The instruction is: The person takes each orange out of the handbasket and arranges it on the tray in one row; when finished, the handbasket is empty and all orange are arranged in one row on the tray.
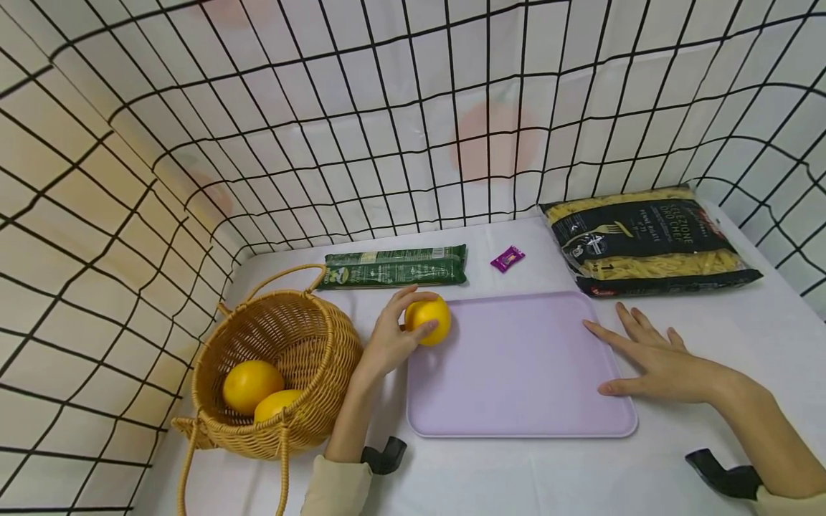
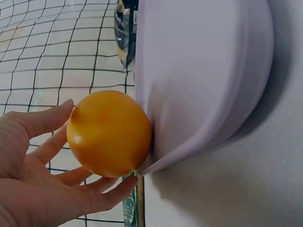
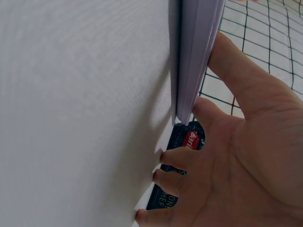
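Observation:
My left hand (image 1: 393, 333) holds an orange (image 1: 427, 320) at the left end of a lilac tray (image 1: 516, 373). In the left wrist view, the thumb lies on one side of the orange (image 2: 110, 134) and the fingers curve around the other. The orange sits right at the tray's rim (image 2: 189, 142). My right hand (image 1: 665, 365) is spread at the tray's right edge, its thumb and index fingertip at the rim. The right wrist view shows those two digits against the tray's side (image 3: 196, 56), with the other fingers reaching past it toward the white cloth.
A wicker basket (image 1: 342, 351) with two more oranges (image 1: 252, 387) stands left of my left forearm. Behind the tray lie a green packet (image 1: 400, 266), a small purple wrapped sweet (image 1: 508, 259) and a large penne bag (image 1: 645, 244). Black wire mesh (image 1: 413, 115) borders the table.

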Available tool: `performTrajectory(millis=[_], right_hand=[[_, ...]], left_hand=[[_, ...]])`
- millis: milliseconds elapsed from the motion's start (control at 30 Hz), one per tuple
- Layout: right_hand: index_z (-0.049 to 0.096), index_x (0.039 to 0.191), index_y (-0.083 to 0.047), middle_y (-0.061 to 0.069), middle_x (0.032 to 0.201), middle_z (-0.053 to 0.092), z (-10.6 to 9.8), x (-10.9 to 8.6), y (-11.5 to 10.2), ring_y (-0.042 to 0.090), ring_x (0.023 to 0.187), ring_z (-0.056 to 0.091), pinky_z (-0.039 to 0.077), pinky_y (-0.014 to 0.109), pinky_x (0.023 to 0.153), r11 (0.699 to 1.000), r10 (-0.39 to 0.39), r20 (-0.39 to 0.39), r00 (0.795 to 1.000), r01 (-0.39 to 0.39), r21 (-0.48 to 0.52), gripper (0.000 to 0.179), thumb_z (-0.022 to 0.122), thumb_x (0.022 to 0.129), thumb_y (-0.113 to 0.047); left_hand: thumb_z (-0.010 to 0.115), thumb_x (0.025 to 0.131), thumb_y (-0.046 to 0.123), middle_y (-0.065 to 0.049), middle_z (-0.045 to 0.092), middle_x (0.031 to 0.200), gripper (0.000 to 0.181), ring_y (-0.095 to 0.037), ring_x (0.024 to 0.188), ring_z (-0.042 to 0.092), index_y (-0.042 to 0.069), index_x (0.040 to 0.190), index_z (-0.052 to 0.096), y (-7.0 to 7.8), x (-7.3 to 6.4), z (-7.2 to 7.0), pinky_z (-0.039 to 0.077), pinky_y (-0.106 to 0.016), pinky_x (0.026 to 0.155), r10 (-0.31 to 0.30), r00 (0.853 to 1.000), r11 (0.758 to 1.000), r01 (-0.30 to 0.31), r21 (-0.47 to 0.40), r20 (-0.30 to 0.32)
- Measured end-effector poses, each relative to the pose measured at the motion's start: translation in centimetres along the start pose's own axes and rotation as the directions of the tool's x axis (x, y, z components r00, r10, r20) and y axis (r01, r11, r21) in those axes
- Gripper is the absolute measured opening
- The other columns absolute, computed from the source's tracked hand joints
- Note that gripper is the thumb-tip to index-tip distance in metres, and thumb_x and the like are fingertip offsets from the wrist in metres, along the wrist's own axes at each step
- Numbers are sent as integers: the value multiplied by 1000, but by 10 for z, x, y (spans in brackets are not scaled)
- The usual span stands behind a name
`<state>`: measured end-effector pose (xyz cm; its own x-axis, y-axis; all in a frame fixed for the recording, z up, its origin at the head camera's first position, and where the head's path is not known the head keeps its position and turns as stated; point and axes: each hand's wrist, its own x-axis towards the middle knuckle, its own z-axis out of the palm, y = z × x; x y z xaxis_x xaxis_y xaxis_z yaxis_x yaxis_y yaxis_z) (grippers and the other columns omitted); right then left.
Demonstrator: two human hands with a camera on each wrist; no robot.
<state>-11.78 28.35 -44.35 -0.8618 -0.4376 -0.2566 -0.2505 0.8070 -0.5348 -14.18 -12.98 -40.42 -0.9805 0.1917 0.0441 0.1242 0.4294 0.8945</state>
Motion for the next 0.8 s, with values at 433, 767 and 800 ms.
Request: performTrajectory(millis=[433, 767, 800], right_hand=[[20, 166, -26, 41, 165, -3, 3, 1, 1, 65, 150, -6, -1, 92, 100, 1000, -16, -11, 1000, 15, -22, 102, 77, 86, -53], [19, 166, -26, 41, 165, -5, 2, 0, 2, 64, 151, -8, -3, 91, 101, 1000, -17, -8, 1000, 16, -16, 102, 77, 86, -51], [19, 166, -26, 41, 165, -5, 2, 1, 2, 64, 151, -8, -3, 91, 101, 1000, -19, -9, 1000, 18, -16, 103, 77, 86, -51]], left_hand=[[70, 99, 19, -7, 22, 173, 40, -41, 159, 20, 17, 139, 64, 38, -37, -12, 23, -72, 121, 113, 993, 980, -108, 169, -17], [71, 99, 20, 4, 31, 169, 42, -29, 156, 33, 26, 139, 64, 89, -102, -52, 35, -64, 119, 174, 985, 974, -173, 149, 10], [71, 99, 19, 3, 34, 168, 42, -30, 155, 35, 26, 139, 64, 92, -107, -58, 35, -66, 118, 181, 983, 967, -178, 182, -1]])
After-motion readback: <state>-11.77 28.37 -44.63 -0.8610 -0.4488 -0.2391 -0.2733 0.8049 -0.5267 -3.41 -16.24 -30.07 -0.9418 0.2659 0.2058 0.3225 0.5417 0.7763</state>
